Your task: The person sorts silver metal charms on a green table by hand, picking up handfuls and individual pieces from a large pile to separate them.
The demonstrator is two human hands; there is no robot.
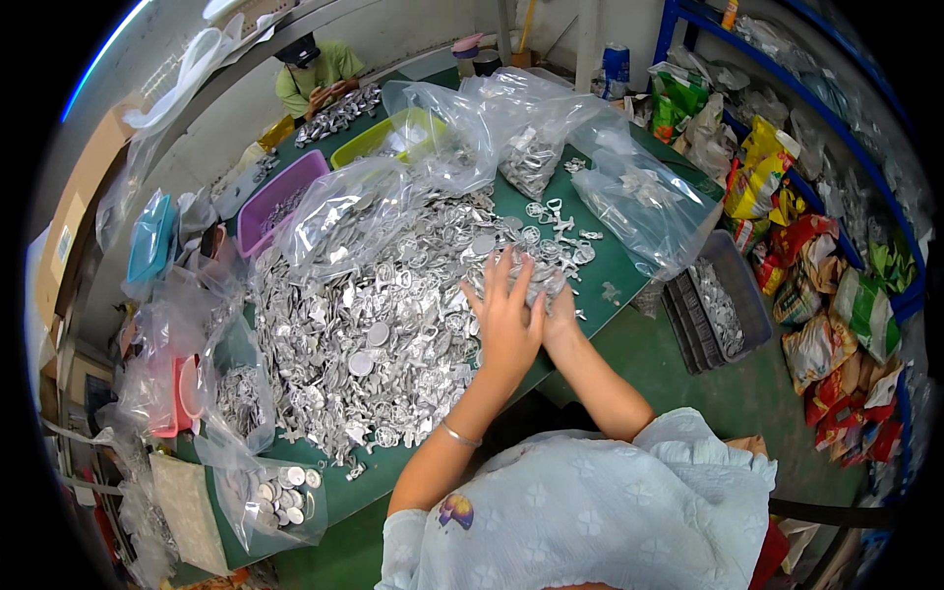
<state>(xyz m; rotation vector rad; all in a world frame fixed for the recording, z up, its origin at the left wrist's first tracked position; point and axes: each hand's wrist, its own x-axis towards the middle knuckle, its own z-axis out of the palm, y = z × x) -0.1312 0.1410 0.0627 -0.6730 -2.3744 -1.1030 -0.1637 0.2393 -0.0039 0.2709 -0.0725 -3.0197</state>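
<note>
Left hand (pixel 507 321): fingers spread on the metal pieces (pixel 374 379), grip loose
Right hand (pixel 561 320): just beside, partly hidden; its grip I cannot tell
Green table (pixel 344 485): beneath the pieces

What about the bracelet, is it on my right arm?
No, the bracelet circles the left forearm, behind the left hand, and the visible right forearm is bare.

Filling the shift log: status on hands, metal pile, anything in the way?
Left hand spread on right side of metal pile. Right hand alongside, partly hidden. Clear plastic bag over the pile's far side, apart from hands.
</note>
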